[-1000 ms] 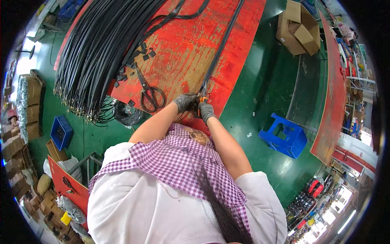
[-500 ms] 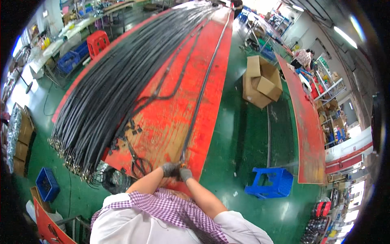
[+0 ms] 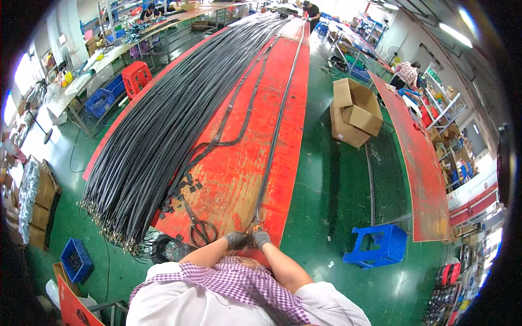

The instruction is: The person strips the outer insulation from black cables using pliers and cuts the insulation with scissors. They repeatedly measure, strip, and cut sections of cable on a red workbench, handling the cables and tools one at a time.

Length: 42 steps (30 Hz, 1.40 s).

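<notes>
Left hand and right hand sit close together at the black cable end; finger closure cannot be determined.

Your left forearm slants forward and inward, and your right forearm angles in to meet it. Your grey-gloved left hand and right hand sit close together, the right curled in a grip; the left's fingers are too small to read.
</notes>
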Motion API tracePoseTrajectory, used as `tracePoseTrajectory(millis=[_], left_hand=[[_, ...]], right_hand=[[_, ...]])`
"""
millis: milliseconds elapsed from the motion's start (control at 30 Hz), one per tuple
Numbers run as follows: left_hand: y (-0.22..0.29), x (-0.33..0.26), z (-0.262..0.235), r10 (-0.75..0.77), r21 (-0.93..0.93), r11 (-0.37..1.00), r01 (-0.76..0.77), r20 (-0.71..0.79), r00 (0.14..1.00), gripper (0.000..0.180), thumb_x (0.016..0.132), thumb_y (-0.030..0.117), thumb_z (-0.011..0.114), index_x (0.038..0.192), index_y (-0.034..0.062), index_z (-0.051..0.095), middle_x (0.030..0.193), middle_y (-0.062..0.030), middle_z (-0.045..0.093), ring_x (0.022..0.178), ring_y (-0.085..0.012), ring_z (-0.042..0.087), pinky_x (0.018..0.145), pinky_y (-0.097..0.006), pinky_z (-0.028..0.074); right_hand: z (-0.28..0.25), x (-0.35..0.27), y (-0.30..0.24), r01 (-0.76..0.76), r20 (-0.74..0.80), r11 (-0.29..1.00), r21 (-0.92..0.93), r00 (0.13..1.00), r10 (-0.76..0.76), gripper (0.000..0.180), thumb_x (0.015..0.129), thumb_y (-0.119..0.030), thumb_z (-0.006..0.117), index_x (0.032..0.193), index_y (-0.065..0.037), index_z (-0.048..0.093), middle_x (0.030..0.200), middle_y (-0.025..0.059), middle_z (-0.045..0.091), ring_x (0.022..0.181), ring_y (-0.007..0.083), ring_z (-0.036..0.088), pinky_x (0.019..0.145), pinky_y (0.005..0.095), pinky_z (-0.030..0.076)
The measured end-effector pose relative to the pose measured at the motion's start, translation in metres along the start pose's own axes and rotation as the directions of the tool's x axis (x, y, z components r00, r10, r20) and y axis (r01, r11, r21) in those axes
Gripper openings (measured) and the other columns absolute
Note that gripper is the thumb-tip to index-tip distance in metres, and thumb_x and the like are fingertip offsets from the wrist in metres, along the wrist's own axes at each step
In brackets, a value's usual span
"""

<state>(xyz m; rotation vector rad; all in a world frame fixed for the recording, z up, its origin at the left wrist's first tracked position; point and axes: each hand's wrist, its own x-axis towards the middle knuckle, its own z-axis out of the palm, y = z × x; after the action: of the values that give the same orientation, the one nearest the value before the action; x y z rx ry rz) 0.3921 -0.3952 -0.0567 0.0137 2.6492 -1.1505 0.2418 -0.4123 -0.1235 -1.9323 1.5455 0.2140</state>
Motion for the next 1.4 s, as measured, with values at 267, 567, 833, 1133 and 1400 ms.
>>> tracePoseTrajectory(millis=[267,567,833,1133,1400], left_hand=[[0.035,0.016,0.043,0.053,-0.089,0.995,-0.045,0.088,0.995,0.032,0.079,0.015,0.031,0.108,0.0069,0.042,0.113,-0.0065,0.040,0.101,-0.0177,0.040,0.088,-0.031,0.027],[0.011,0.011,0.029,-0.015,-0.158,0.987,0.026,0.070,0.997,0.036,0.079,0.014,0.029,0.114,0.0060,0.037,0.118,-0.0032,0.037,0.107,-0.0146,0.035,0.094,-0.028,0.022],[0.024,0.004,0.041,-0.275,-0.897,-0.151,0.415,0.442,0.854,0.028,0.077,0.022,0.040,0.102,0.0096,0.047,0.102,-0.0044,0.049,0.089,-0.0168,0.047,0.082,-0.027,0.034],[0.042,0.014,0.048,0.118,0.057,-0.989,0.137,0.863,0.491,0.025,0.075,0.027,0.046,0.094,0.0136,0.053,0.090,-0.0093,0.055,0.079,-0.0211,0.053,0.073,-0.029,0.039],[0.032,0.004,0.041,-0.156,-0.543,-0.669,0.507,0.770,0.619,0.034,0.070,0.037,0.050,0.095,0.0133,0.052,0.086,-0.0112,0.055,0.078,-0.0260,0.053,0.068,-0.033,0.041]], right_hand=[[0.002,0.000,0.003,-0.049,-0.014,0.997,0.061,0.999,0.050,0.029,0.079,-0.028,0.028,0.087,-0.008,0.047,0.072,0.0177,0.055,0.069,0.0298,0.055,0.056,0.0400,0.042],[0.004,0.001,0.005,-0.174,-0.082,0.945,0.278,0.976,0.203,0.039,0.073,-0.042,0.035,0.083,-0.008,0.050,0.071,0.0188,0.055,0.072,0.0305,0.055,0.059,0.0392,0.042],[0.047,0.023,0.038,-0.072,-0.204,0.961,0.266,0.970,0.129,0.033,0.072,-0.032,0.040,0.066,-0.003,0.055,0.062,0.0144,0.055,0.055,0.0236,0.055,0.045,0.0331,0.041],[0.026,0.010,0.022,-0.382,0.158,0.543,0.748,0.897,0.414,0.028,0.072,-0.028,0.040,0.070,-0.005,0.056,0.061,0.0099,0.054,0.061,0.0216,0.054,0.050,0.0328,0.040],[0.051,0.031,0.044,-0.246,-0.074,0.736,0.630,0.925,0.373,0.021,0.066,-0.027,0.049,0.068,-0.006,0.052,0.055,0.0056,0.048,0.049,0.0182,0.047,0.044,0.0310,0.036]])
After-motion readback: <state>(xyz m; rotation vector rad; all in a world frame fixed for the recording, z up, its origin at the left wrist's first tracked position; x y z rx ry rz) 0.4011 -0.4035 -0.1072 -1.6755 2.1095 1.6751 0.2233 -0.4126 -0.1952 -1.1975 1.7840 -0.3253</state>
